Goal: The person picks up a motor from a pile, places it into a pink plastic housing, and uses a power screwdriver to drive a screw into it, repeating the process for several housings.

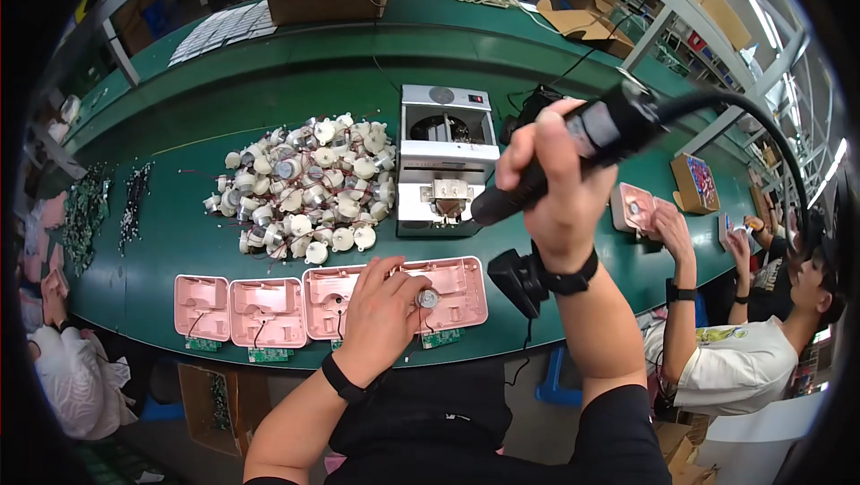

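My right hand [564, 185] is wrapped round a black electric screwdriver [524, 188]. It is held up over the table, its front end beside the silver nozzle of a screw feeder [445, 158]. My left hand [381, 310] reaches over a pink plastic housing [466, 288], thumb and fingertips against a small round silver-topped motor [428, 299] inside it. More open pink housings [267, 292] stand in a row to the left. Small green circuit boards [270, 355] hang on wires at their front edges. The left palm partly covers one housing.
A heap of white and silver motors with wires [305, 180] lies behind the housings. Circuit boards [88, 216] are piled at far left. A thick black cable [761, 109] arcs from the screwdriver. Co-workers sit on both sides; one at right handles a pink housing [634, 207].
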Demonstrator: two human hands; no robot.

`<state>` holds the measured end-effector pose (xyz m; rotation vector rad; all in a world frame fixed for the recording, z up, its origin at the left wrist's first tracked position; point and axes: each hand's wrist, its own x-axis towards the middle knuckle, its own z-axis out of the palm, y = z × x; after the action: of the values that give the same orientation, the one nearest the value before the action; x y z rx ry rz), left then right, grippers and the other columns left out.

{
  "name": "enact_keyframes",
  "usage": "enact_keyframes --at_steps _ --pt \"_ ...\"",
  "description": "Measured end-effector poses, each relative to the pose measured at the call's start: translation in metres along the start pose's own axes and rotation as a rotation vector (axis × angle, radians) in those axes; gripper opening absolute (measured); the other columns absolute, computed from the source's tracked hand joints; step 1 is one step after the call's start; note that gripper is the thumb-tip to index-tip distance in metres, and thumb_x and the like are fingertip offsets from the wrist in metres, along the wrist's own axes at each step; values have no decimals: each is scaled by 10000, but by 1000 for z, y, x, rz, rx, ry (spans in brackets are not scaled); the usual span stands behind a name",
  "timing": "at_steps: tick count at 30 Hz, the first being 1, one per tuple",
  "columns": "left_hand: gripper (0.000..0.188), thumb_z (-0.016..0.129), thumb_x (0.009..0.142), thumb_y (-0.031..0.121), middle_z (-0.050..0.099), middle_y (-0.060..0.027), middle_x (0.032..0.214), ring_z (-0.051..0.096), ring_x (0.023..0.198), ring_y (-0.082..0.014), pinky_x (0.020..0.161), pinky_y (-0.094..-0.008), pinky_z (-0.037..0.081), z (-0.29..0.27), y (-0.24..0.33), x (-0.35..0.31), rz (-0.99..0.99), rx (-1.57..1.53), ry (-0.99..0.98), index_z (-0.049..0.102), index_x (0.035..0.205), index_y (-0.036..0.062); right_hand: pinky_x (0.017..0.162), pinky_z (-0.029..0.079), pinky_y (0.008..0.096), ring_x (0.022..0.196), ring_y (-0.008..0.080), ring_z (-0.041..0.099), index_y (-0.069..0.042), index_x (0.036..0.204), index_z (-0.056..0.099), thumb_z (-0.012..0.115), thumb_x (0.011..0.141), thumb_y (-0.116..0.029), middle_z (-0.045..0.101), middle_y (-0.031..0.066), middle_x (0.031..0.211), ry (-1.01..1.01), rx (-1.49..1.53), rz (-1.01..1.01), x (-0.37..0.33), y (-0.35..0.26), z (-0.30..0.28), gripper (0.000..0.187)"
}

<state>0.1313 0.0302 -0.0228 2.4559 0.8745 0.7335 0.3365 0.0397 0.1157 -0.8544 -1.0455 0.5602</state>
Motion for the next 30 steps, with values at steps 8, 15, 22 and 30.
enact_keyframes --at_steps 8,15,22,30 --pt "337 792 700 110 661 -88 1031 538 1186 -307 1095 -483 388 -2 -2 -2 -2 -42 30 691 1020 78 486 451 286 519 167 568 -50 974 543 625 972 -168 576 76 671 -47 -131 -26 17 34 13 143" --pt "343 796 702 117 658 -81 1027 537 1190 -304 1098 -479 385 -1 -6 -5 -17 -42 35 682 1024 82 509 473 319 523 182 556 -46 1057 496 628 972 -191 564 80 686 -58 63 183 -32 8 12 214" --pt "352 805 698 120 650 -72 1017 540 1191 -297 1098 -474 384 1 -5 -3 0 -49 43 675 1023 86 558 501 344 552 196 549 -62 1130 385 671 937 -239 562 104 722 -172 88 160 -89 4 8 388" --pt "363 813 687 114 649 -69 1018 540 1193 -291 1091 -473 391 1 -4 -3 0 -59 47 676 1022 89 614 517 343 584 183 551 -62 1127 379 695 910 -215 567 109 728 -156 26 197 -98 24 2 413"
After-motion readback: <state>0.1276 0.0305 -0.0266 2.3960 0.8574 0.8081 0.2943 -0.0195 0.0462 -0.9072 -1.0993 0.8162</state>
